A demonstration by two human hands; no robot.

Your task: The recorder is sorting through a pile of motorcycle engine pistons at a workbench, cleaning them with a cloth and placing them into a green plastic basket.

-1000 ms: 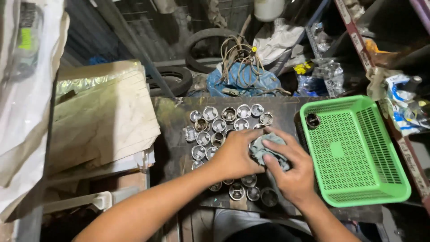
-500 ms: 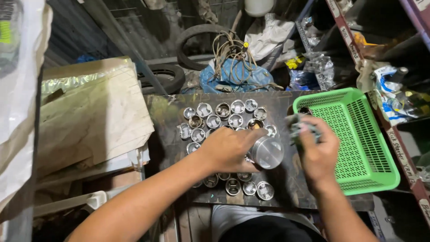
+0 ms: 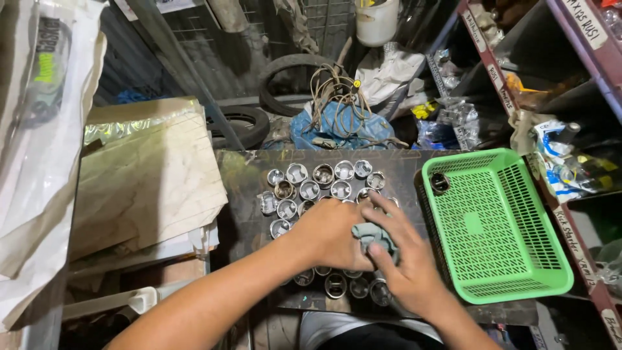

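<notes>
Several shiny metal pistons (image 3: 310, 189) stand in rows on a dark board (image 3: 243, 214). My left hand (image 3: 334, 233) lies curled over the near rows, its fingers closed round a piston that is mostly hidden. My right hand (image 3: 408, 262) presses a grey-green cloth (image 3: 372, 236) against the left hand's fingers. More pistons (image 3: 335, 284) peek out below both hands. One piston (image 3: 440, 183) lies in the far left corner of a green plastic basket (image 3: 518, 194) to the right.
Flattened cardboard and paper (image 3: 142, 181) are stacked on the left beside a white sack (image 3: 39, 162). Tyres (image 3: 243, 123), a blue bag with a wire coil (image 3: 340, 123) and a white tub (image 3: 377, 19) sit behind the board. Shelves with packets (image 3: 557, 162) run along the right.
Half a second ago my right hand was by the basket's left edge with the cloth. It has come back to the left hand, and the cloth now covers the piston held there.
</notes>
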